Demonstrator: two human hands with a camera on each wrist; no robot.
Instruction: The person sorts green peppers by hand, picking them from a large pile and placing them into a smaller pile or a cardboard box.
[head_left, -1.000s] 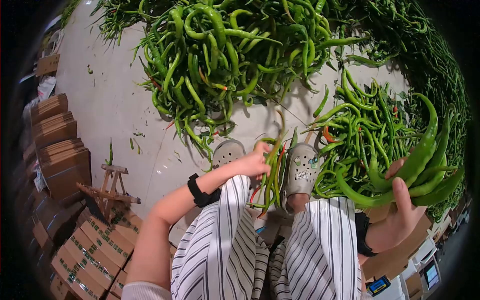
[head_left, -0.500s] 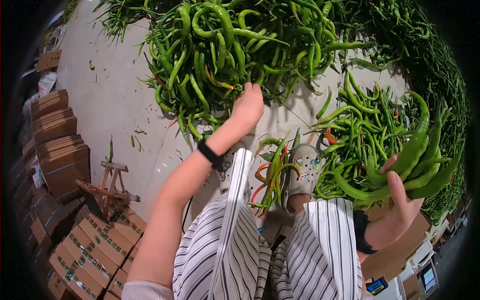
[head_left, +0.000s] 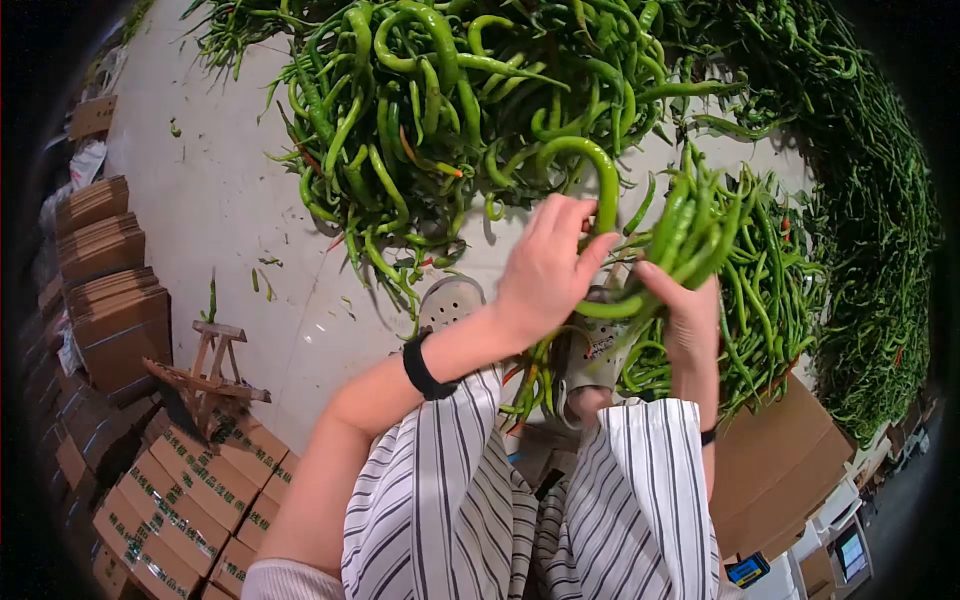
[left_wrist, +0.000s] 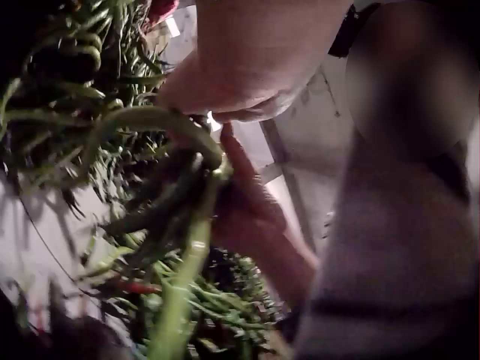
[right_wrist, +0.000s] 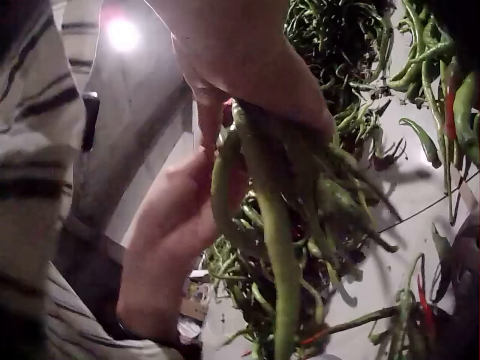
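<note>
In the head view my left hand point(head_left: 545, 265) is in front of the knees and grips a thick, hooked green chili pepper point(head_left: 607, 185). Just to its right, my right hand point(head_left: 690, 325) holds a bunch of long green chili peppers point(head_left: 695, 225), thumb across the stem ends, tips pointing up and away. The two hands are close together. One long pepper point(right_wrist: 277, 247) hangs down from the hands in the right wrist view. Below the hands, a small group of thin red and green peppers point(head_left: 535, 385) lies between the shoes, partly covered.
A large heap of green peppers point(head_left: 430, 110) lies ahead on the pale floor, with another pile point(head_left: 760, 300) to the right. Stacked printed cartons point(head_left: 190, 490), flattened cardboard point(head_left: 120, 310) and a small wooden stool point(head_left: 210, 375) stand at the left. An open cardboard box point(head_left: 790, 460) is at the lower right.
My left hand went from the small group by the shoes to the big heap, then came back with a hooked pepper. My right hand brought its bunch leftward to meet it.
</note>
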